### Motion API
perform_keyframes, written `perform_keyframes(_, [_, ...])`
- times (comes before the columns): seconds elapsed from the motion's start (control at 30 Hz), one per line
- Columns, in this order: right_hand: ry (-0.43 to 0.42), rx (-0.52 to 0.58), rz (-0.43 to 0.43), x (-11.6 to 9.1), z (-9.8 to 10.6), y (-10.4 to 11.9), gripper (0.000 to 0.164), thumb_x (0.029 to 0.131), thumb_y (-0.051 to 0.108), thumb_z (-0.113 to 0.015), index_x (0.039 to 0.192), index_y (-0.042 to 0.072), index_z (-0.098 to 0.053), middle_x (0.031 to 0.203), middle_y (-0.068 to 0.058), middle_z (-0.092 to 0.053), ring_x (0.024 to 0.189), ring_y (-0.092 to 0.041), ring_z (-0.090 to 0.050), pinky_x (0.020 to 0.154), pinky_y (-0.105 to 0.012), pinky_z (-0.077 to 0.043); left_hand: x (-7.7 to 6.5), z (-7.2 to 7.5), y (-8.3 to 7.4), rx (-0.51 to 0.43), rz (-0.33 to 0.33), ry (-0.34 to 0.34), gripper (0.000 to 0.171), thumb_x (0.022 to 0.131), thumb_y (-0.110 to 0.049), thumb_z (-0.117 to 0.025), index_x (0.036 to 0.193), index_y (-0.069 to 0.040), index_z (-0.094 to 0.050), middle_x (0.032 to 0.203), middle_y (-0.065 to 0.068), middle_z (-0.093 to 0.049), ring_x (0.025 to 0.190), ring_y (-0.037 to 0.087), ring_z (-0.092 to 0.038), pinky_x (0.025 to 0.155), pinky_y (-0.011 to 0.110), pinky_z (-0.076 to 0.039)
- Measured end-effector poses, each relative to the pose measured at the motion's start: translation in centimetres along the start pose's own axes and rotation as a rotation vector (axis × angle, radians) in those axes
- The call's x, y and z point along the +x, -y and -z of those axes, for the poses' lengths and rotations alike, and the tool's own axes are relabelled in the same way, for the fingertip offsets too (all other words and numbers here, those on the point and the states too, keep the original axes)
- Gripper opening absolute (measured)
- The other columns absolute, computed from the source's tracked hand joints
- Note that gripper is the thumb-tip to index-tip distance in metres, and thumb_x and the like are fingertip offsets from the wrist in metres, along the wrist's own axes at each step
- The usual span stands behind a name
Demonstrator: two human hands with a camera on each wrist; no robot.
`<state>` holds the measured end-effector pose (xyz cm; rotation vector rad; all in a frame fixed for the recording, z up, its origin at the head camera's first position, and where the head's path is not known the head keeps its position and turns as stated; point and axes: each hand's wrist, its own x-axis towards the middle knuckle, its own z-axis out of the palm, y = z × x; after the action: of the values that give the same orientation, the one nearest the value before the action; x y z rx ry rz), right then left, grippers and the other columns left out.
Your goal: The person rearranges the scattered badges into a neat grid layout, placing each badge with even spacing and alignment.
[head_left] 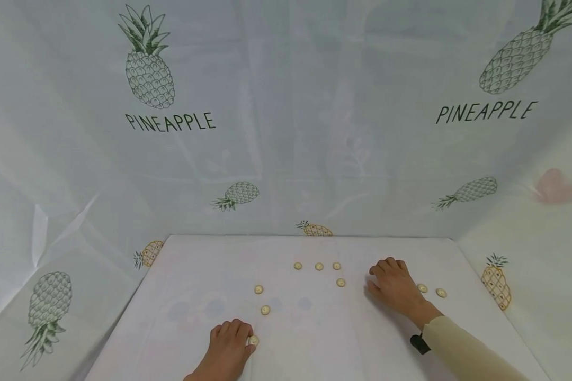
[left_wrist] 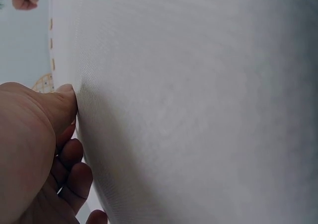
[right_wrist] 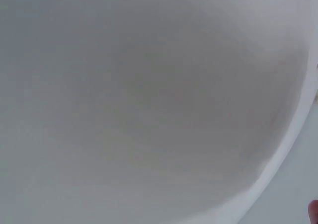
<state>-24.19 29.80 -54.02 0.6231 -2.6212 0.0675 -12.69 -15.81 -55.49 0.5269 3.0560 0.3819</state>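
In the head view, my left hand (head_left: 226, 346) is low on the white table, pinching a small round cream-coloured disc (head_left: 253, 340) between thumb and forefinger. The left wrist view has the thumb (left_wrist: 62, 105) and bent fingers close to the tabletop; the disc is hidden there. Farther back on the right, my right hand (head_left: 394, 287) hovers low over the table, fingers loosely bent and a gap between thumb and forefinger. No disc shows in it. Only a fingertip (right_wrist: 314, 211) of it enters the right wrist view, at the lower right corner.
Two discs lie ahead of the left hand, a nearer disc (head_left: 265, 310) and a farther disc (head_left: 259, 289). Several more, including one disc (head_left: 340, 282), lie left of the right hand. Two others, one a disc (head_left: 440, 292), lie right of it. Pineapple-printed curtain (head_left: 286, 132) surrounds the table.
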Motion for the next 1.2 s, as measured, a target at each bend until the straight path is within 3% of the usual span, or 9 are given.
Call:
perform_keyframes(0.23, [-0.075, -0.031, 0.028, -2.7, 1.0, -4.0, 0.026, 0.083, 0.019, -0.081, 0.101, 0.005, -0.068, 0.098, -0.010, -0.064, 0.096, -0.034, -0.057, 0.086, -0.057, -0.045, 0.0, -0.2, 0.3, -0.019, -0.018, -0.015, 0.028, 0.094, -0.032, -0.080, 0.107, -0.021, -0.058, 0.102, -0.006, -0.051, 0.093, 0.016, -0.045, 0.091, 0.057, -0.042])
perform_keyframes(0.57, [-0.044, -0.055, -0.011, -6.3, 1.7, -8.1, 0.027, 0.082, 0.013, -0.079, 0.106, 0.005, -0.069, 0.102, -0.012, -0.065, 0.101, -0.038, -0.056, 0.084, -0.061, -0.043, -0.1, -0.1, 0.4, -0.023, -0.018, -0.021, 0.028, 0.094, -0.031, -0.080, 0.108, -0.020, -0.058, 0.103, -0.005, -0.052, 0.096, 0.018, -0.047, 0.093, 0.057, -0.041])
perform_keyframes(0.8, [0.001, -0.073, -0.025, -7.7, 1.6, -9.9, 0.031, 0.083, 0.017, -0.079, 0.109, 0.004, -0.068, 0.105, -0.012, -0.065, 0.103, -0.039, -0.056, 0.085, -0.063, -0.043, -0.1, 0.1, 0.2, -0.017, 0.001, -0.004, 0.028, 0.094, -0.032, -0.080, 0.107, -0.020, -0.058, 0.105, -0.004, -0.052, 0.097, 0.018, -0.048, 0.094, 0.057, -0.041])
perform_keyframes(1.2, [0.042, -0.084, -0.002, -8.4, 1.6, -10.9, 0.025, 0.085, 0.018, -0.082, 0.106, 0.008, -0.070, 0.103, -0.008, -0.067, 0.102, -0.036, -0.057, 0.086, -0.061, -0.043, -0.3, 0.2, -0.1, -0.019, -0.007, -0.013, 0.028, 0.094, -0.031, -0.080, 0.107, -0.021, -0.058, 0.105, -0.005, -0.051, 0.098, 0.017, -0.048, 0.093, 0.056, -0.041])
